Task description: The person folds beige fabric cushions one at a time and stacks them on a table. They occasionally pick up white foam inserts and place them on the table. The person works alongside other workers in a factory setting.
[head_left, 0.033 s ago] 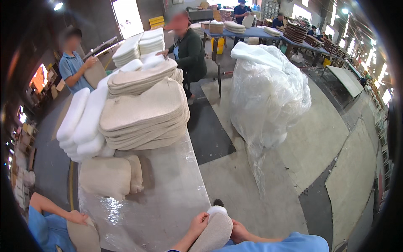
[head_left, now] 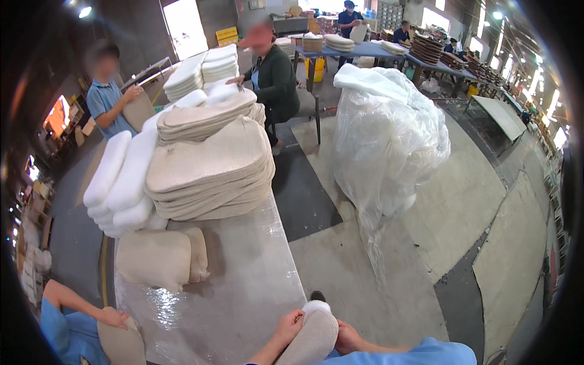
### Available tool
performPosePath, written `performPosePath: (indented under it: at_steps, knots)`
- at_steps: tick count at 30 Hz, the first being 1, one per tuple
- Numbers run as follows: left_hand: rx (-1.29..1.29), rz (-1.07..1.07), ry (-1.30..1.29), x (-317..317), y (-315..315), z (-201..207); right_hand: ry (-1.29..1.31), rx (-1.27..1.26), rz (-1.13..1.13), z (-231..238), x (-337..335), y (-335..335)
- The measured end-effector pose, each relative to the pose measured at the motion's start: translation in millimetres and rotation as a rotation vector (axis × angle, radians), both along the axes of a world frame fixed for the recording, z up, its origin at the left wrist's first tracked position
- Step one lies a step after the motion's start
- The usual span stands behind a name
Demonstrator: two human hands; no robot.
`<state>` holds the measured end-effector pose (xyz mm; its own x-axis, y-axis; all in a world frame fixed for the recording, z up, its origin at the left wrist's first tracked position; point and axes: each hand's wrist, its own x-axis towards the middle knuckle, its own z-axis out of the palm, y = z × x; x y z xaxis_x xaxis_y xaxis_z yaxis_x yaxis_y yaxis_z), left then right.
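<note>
At the table's front edge, a beige fabric cushion cover point(head_left: 311, 339) lies between my hands. A tuft of white padding point(head_left: 317, 306) shows at its far end. My left hand point(head_left: 289, 325) is closed on the cover's left edge near the padding, fingertips pinched. My right hand point(head_left: 348, 338) grips the right edge, its fingers partly hidden behind the fabric. Two flat beige covers point(head_left: 155, 258) lie on the table to the left. Beyond them rises a stack of beige covers point(head_left: 210, 161), with white padding pads point(head_left: 131, 170) beside it.
The table point(head_left: 243, 261) has a shiny plastic-covered top. A co-worker's hand point(head_left: 114, 317) at the lower left holds a beige piece. Two more people stand or sit at the table's far end. A large plastic-wrapped bundle of padding point(head_left: 389, 140) stands on the floor to the right.
The view has shifted very slightly. My hands keep the same hold on the cover, and nothing else has visibly moved.
</note>
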<state>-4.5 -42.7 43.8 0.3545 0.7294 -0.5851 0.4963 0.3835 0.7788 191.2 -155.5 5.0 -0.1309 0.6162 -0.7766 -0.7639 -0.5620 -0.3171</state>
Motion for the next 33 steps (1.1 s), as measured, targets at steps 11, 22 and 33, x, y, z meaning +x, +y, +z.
performPosePath:
  at_steps: [11,22,33]
  knots:
    - [-0.184,-0.034,-0.103,22,31,-31,-0.192,-0.259,-0.228,-6,-27,34]
    - [-0.545,-0.165,-0.264,13,72,-15,-0.288,-0.261,-0.192,-25,-40,95]
    - [0.196,-0.182,0.178,38,47,-13,-0.315,-0.308,-0.153,-38,-38,135]
